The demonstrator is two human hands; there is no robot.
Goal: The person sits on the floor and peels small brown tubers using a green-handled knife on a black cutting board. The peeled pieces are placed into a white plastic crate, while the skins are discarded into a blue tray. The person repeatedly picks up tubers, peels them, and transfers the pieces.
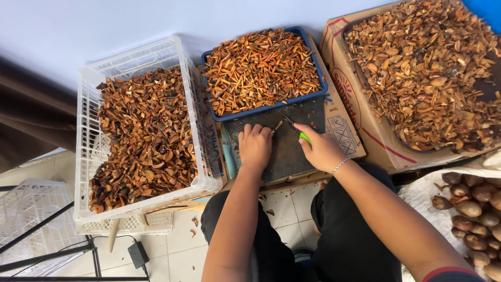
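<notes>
On the dark, ridged rubber cutting mat between my knees, my left hand is curled tight, fingertips pinning a small brown sliver of dried husk so it cannot slide. My right hand is closed around a green-handled knife, its thin blade angled in toward the sliver. The sorted piles sit within arm's reach: a white slotted plastic crate of curled, woody brown chips to the left, a shallow blue plastic tray of orange, stick-like strips just beyond the mat, and a plastic-lined cardboard box of flaky shells to the right. Smooth, rounded brown nuts lie on a white sack by my right elbow.
</notes>
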